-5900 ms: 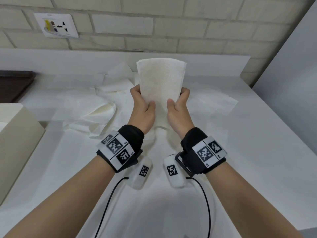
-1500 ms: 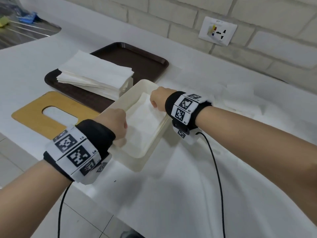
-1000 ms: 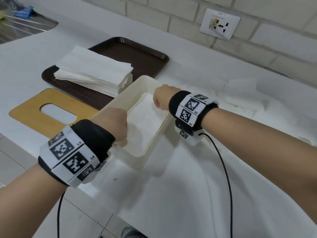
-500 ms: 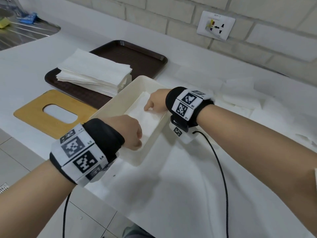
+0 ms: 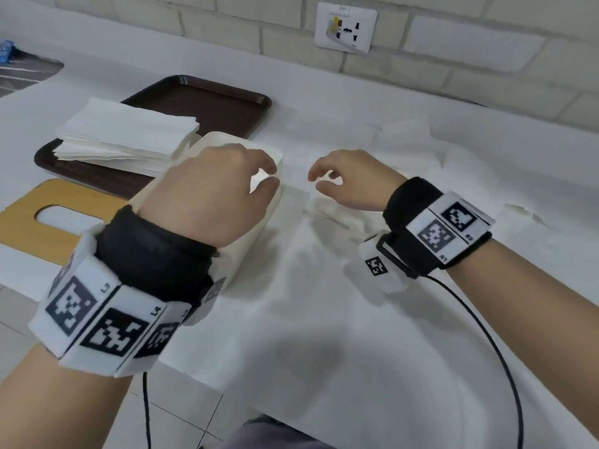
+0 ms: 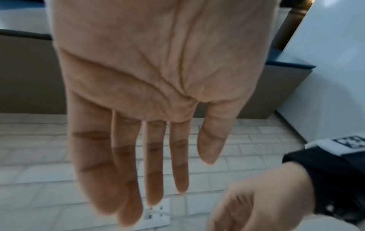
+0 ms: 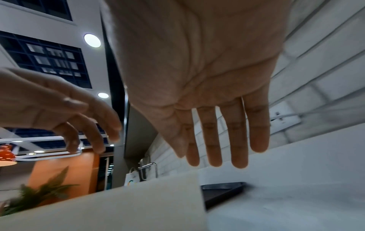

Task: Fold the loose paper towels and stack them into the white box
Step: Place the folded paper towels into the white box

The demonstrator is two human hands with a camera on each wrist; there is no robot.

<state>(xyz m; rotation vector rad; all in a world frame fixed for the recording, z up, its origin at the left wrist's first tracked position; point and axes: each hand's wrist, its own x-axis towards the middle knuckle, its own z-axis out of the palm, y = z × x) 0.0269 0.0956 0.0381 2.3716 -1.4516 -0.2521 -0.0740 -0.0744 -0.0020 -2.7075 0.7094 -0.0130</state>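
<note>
The white box stands at the table's left, its inside hidden behind my left hand. That hand hovers over the box with its fingers loosely bent and holds nothing; the left wrist view shows the left hand with straight fingers and a bare palm. My right hand hovers just right of the box above the cloth, also holding nothing, and in its own view the right hand is spread flat. Loose paper towels lie unfolded at the back right. The box wall fills the bottom of the right wrist view.
A brown tray behind the box carries a neat stack of paper towels. A wooden lid with a slot lies at the left by the table edge. A wall socket sits above. White cloth covers the table.
Both hands have lifted out of the box and shifted right. The right hand now hangs over the cloth beside the box, and the folded towel stays behind in the box.
</note>
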